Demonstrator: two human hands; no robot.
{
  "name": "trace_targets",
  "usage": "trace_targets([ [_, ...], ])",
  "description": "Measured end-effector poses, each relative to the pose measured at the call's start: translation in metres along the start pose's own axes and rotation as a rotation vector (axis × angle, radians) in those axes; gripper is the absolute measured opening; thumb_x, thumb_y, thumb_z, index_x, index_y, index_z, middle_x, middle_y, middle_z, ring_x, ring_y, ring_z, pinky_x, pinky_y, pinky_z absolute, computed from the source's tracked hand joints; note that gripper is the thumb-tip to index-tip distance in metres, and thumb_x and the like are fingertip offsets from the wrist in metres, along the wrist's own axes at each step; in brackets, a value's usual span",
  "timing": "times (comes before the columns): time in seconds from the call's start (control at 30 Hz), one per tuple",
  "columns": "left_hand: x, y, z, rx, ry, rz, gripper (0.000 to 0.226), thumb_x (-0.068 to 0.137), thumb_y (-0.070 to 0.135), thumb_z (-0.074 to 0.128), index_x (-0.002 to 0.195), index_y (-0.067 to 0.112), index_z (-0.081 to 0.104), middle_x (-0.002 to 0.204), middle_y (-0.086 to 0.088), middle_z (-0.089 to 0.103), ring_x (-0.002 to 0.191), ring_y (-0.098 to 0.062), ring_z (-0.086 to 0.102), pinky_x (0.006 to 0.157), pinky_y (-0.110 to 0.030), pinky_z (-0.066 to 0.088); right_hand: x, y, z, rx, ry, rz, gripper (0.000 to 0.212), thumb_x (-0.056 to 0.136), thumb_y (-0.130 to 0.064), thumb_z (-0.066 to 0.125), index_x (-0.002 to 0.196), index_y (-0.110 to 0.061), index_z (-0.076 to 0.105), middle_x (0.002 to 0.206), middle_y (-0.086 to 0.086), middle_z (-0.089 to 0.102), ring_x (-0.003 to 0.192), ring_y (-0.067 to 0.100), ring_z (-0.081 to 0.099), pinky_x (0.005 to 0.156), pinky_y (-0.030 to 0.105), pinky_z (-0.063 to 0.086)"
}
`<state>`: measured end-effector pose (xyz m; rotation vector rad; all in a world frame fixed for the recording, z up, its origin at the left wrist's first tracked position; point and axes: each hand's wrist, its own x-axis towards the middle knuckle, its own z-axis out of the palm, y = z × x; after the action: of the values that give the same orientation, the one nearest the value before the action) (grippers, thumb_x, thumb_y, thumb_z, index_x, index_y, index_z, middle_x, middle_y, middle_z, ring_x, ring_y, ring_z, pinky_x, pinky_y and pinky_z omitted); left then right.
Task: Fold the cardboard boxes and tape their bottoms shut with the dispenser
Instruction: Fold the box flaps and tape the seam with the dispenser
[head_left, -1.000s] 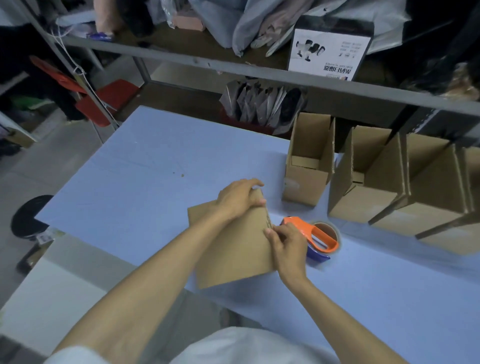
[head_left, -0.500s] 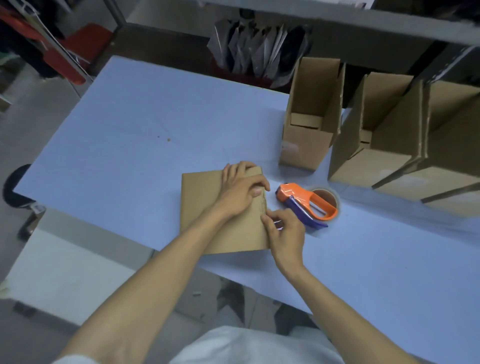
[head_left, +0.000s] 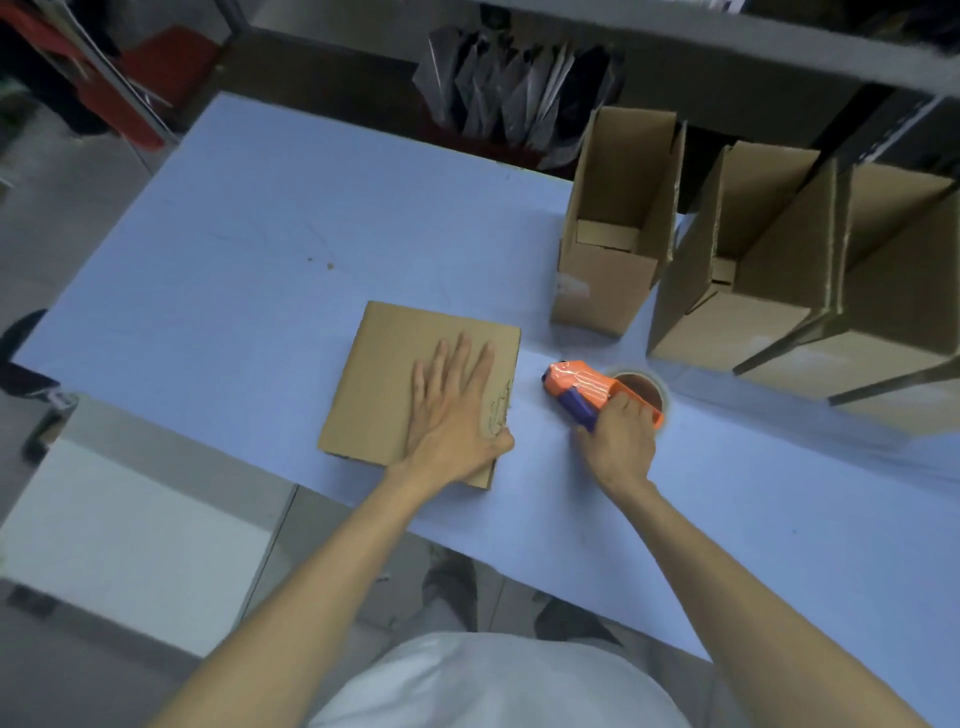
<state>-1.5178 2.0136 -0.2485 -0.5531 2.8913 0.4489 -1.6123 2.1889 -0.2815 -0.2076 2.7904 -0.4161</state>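
Frame centre: left hand (head_left: 457, 415) lies flat, fingers straight, pressing the flat cardboard (head_left: 384, 384) onto the blue table (head_left: 260, 234). Just right of it, right hand (head_left: 621, 441) is curled round the orange dispenser (head_left: 582, 387), which rests on the table. Upright boxes (head_left: 602, 291) at upper right look folded, bottoms hidden. The centre piece probably still needs taping. The scribble at its right edge is unreadable; no brands visible.

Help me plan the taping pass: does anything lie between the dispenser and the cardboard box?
Nothing visible does. Only a strip of blue table separates the dispenser, gripped by the right hand, from the cardboard box under the left hand.
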Motion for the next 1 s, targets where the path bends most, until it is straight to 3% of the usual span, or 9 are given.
trace_targets([
  [0.17, 0.002, -0.017, -0.015, 0.022, -0.080, 0.073, 0.104, 0.074, 0.053, 0.058, 0.153, 0.031, -0.005, 0.161, 0.003, -0.015, 0.147, -0.019, -0.019, 0.118, -0.046, -0.010, -0.007, 0.006, 0.006, -0.042, 0.060, -0.061, 0.048, 0.083, -0.011, 0.066, 0.123, 0.005, 0.047, 0.118, 0.024, 0.056, 0.105, 0.040, 0.052, 0.084, 0.046, 0.041],
  [0.23, 0.002, -0.013, -0.027, -0.206, -0.090, 0.060, 0.092, 0.083, 0.045, 0.062, 0.154, 0.027, 0.007, 0.161, 0.002, -0.004, 0.148, -0.020, -0.011, 0.119, -0.039, -0.005, -0.021, 0.010, -0.003, 0.096, 0.134, -0.129, 0.050, 0.079, -0.006, 0.069, 0.123, 0.006, 0.048, 0.117, 0.024, 0.055, 0.102, 0.042, 0.051, 0.079, 0.047, 0.044],
  [0.3, 0.000, -0.002, -0.041, -0.456, -0.008, 0.111, 0.074, 0.089, 0.019, 0.058, 0.152, 0.018, 0.019, 0.157, -0.002, 0.015, 0.146, -0.023, 0.009, 0.116, -0.023, 0.005, -0.036, 0.014, -0.018, 0.178, 0.236, -0.251, 0.038, 0.076, -0.001, 0.072, 0.108, 0.005, 0.052, 0.104, 0.022, 0.057, 0.090, 0.040, 0.053, 0.065, 0.042, 0.044],
  [0.37, -0.007, 0.014, -0.055, -0.572, 0.025, 0.233, 0.069, 0.087, -0.003, 0.049, 0.150, 0.013, 0.025, 0.152, -0.003, 0.025, 0.141, -0.015, 0.021, 0.112, -0.012, 0.011, -0.048, 0.015, -0.034, 0.179, 0.298, -0.368, 0.030, 0.072, 0.000, 0.076, 0.090, 0.002, 0.052, 0.090, 0.018, 0.058, 0.077, 0.035, 0.052, 0.055, 0.035, 0.040],
  [0.5, -0.019, 0.036, -0.075, -0.650, 0.008, 0.388, 0.054, 0.087, -0.007, 0.046, 0.134, 0.019, 0.051, 0.127, 0.012, 0.049, 0.118, 0.016, 0.037, 0.099, -0.002, 0.024, -0.065, 0.014, -0.065, 0.158, 0.392, -0.539, 0.032, 0.069, -0.001, 0.079, 0.078, -0.002, 0.048, 0.075, 0.012, 0.053, 0.064, 0.028, 0.045, 0.045, 0.035, 0.035],
  [0.63, -0.023, 0.041, -0.088, -0.674, 0.047, 0.436, 0.034, 0.082, -0.005, 0.055, 0.105, 0.017, 0.069, 0.098, 0.011, 0.063, 0.095, -0.001, 0.057, 0.085, -0.010, 0.040, -0.069, 0.019, -0.082, 0.159, 0.371, -0.602, 0.033, 0.068, -0.002, 0.082, 0.075, -0.004, 0.050, 0.072, 0.008, 0.052, 0.063, 0.025, 0.046, 0.048, 0.031, 0.032],
  [0.77, -0.022, 0.043, -0.091, -0.679, 0.046, 0.409, 0.016, 0.086, 0.004, 0.062, 0.091, 0.014, 0.073, 0.087, 0.008, 0.069, 0.083, -0.001, 0.061, 0.078, -0.010, 0.043, -0.067, 0.024, -0.095, 0.199, 0.234, -0.599, 0.041, 0.063, -0.010, 0.086, 0.091, -0.009, 0.056, 0.084, 0.003, 0.060, 0.072, 0.026, 0.056, 0.060, 0.026, 0.035],
  [0.9, -0.015, 0.042, -0.088, -0.771, 0.074, 0.227, 0.014, 0.087, 0.007, 0.062, 0.084, 0.013, 0.074, 0.081, 0.007, 0.073, 0.078, -0.006, 0.066, 0.077, -0.023, 0.051, -0.065, 0.021, -0.106, 0.462, -0.084, -0.506, 0.063, 0.065, -0.029, 0.083, 0.104, -0.032, 0.034, 0.083, -0.021, 0.064, 0.066, 0.005, 0.058, 0.057, 0.017, 0.043],
  [1.0, -0.010, 0.039, -0.082, -0.863, -0.011, 0.083, 0.016, 0.087, 0.005, 0.062, 0.083, 0.013, 0.076, 0.080, 0.004, 0.075, 0.078, -0.012, 0.069, 0.077, -0.029, 0.054, -0.065, 0.011, -0.106, 0.350, -0.021, -0.524, 0.070, 0.052, -0.048, 0.085, 0.102, -0.032, 0.038, 0.079, -0.020, 0.061, 0.063, 0.003, 0.058, 0.053, 0.014, 0.042],
])
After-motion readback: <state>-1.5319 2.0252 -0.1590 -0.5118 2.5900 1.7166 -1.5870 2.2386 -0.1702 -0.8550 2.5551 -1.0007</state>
